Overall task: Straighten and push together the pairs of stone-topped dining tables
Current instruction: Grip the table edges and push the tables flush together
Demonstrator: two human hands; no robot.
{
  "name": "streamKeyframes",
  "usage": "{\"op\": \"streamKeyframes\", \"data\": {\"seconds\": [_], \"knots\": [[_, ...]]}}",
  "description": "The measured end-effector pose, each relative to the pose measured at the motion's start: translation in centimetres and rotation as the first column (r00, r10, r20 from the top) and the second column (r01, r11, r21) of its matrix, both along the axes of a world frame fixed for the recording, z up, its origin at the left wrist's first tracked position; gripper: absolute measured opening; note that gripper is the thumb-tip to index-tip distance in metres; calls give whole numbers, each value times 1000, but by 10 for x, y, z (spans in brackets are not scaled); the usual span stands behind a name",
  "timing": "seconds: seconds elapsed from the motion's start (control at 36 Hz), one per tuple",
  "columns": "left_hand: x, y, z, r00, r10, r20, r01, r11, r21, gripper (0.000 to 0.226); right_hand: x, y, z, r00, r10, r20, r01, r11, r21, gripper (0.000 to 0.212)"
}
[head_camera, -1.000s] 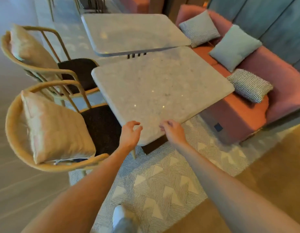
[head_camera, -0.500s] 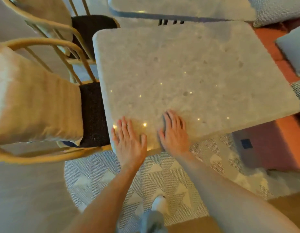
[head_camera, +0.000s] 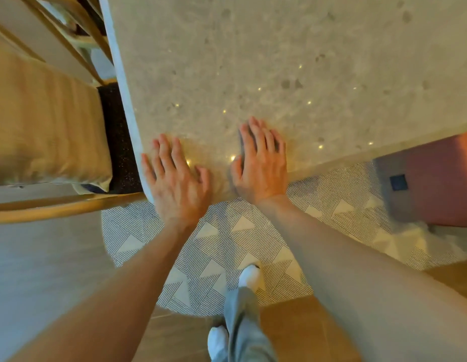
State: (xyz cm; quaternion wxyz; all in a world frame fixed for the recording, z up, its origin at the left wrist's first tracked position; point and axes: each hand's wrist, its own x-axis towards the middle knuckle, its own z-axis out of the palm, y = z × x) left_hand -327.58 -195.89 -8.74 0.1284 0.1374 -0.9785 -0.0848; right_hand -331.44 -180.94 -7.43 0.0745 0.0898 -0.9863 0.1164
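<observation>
Both hands, left hand [head_camera: 176, 182] and right hand [head_camera: 261, 167], flat on table [head_camera: 279, 61], grip released; chair [head_camera: 52, 131] alongside

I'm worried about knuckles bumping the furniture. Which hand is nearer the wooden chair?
Left. The left hand lies flat on the table corner right beside the chair. The right hand lies flat further along the near edge, away from it.

Both arms are stretched forward; the left hand [head_camera: 176, 178] and right hand [head_camera: 261, 163] are laid flat, palms down, fingers spread.
</observation>
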Motion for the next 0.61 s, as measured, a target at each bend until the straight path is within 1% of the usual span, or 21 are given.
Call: {"op": "streamKeyframes", "data": {"seconds": [0.11, 0.22, 0.39, 0.5, 0.61], "knots": [[4, 0, -3, 1000, 3, -26, -4, 1000, -12, 64, 5, -3, -6, 999, -23, -50, 24, 999, 26, 64], [0, 0, -3, 1000, 12, -7, -11, 1000, 16, 65, 3, -2, -7, 999, -29, -46, 32, 997, 66, 67], [-2, -3, -9, 1000, -11, 4, 11, 999, 30, 66, 1, -1, -11, 999, -19, -47, 24, 993, 119, 66], [-3, -4, -6, 1000, -18, 13, 17, 999, 48, 67, 0, -1, -13, 998, -16, -67, 24, 993, 117, 65], [-2, -4, -4, 999, -33, 30, 31, 998, 59, 64, 2, -1, -17, 993, -25, -113, 33, 997, 70, 62]]}}
